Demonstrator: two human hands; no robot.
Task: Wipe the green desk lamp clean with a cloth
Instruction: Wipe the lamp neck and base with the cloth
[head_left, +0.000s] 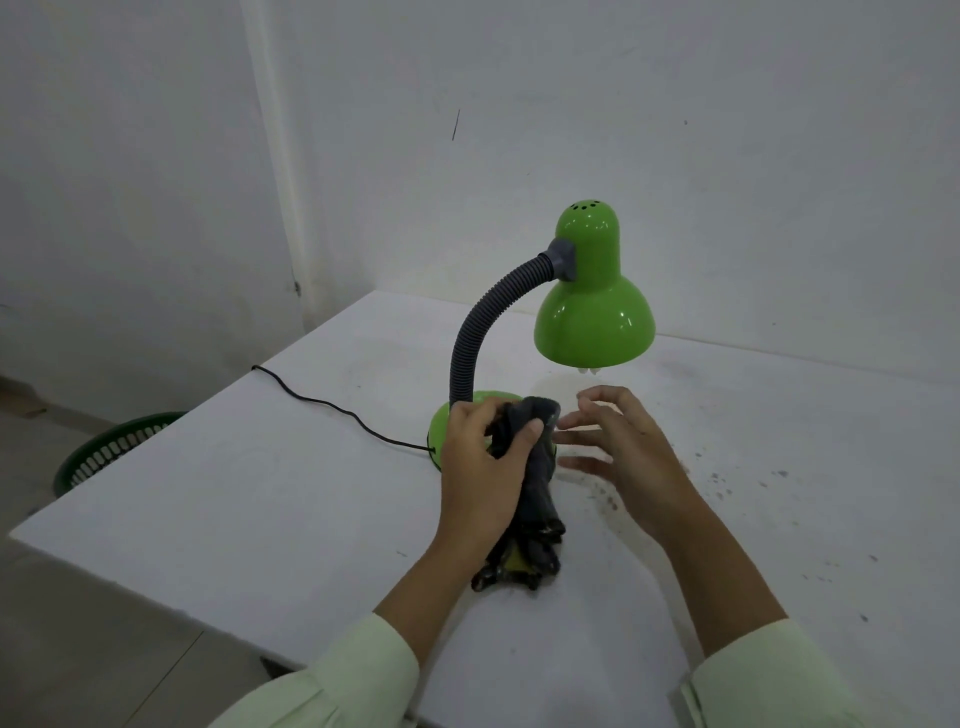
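The green desk lamp stands on the white table, with a grey bendy neck and a round green base partly hidden behind my left hand. My left hand grips a dark bunched cloth, which hangs down to the tabletop in front of the base. My right hand hovers just right of the cloth, fingers spread and blurred, holding nothing, below the lamp shade.
A black power cord runs from the lamp base left over the table edge. A green plastic basket stands on the floor at the left. Dark specks mark the tabletop on the right. White walls close in behind.
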